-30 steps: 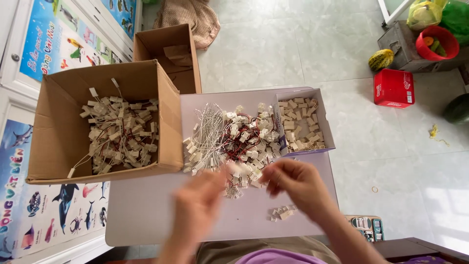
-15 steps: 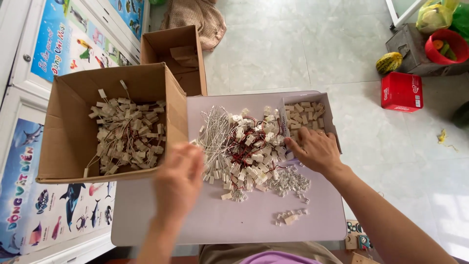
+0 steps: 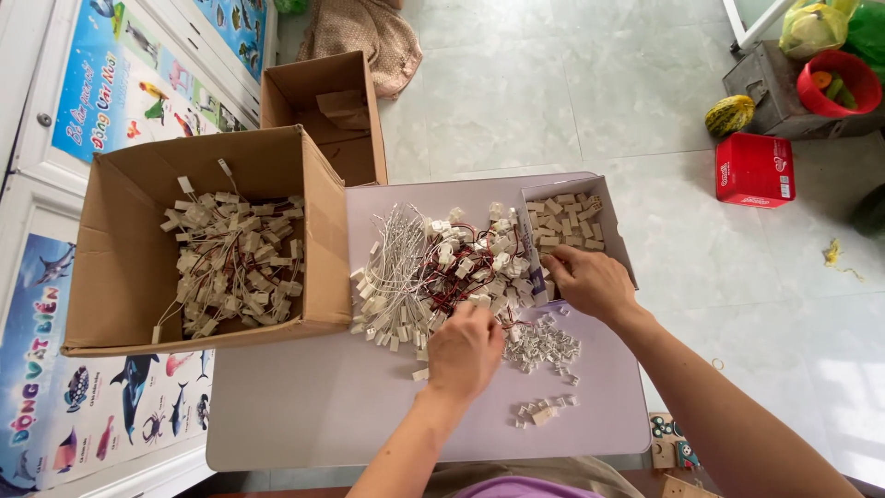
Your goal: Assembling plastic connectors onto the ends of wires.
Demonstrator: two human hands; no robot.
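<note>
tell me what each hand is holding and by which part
It cannot be told. The left hand rests knuckles-up on the pile of wired connectors, fingers hidden. The right hand reaches into the small tray of plastic pieces; any grip is hidden beneath it.

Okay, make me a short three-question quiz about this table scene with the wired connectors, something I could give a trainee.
1. True or false: the large cardboard box to the left of the table holds wired connectors.
2. Where does the right hand rest?
A. Inside the large box
B. At the near edge of the small tray of beige pieces
C. On the red crate
3. Fill in: the left hand reaches into the pile of connectors with white and ____ wires.

Key
1. True
2. B
3. red
</note>
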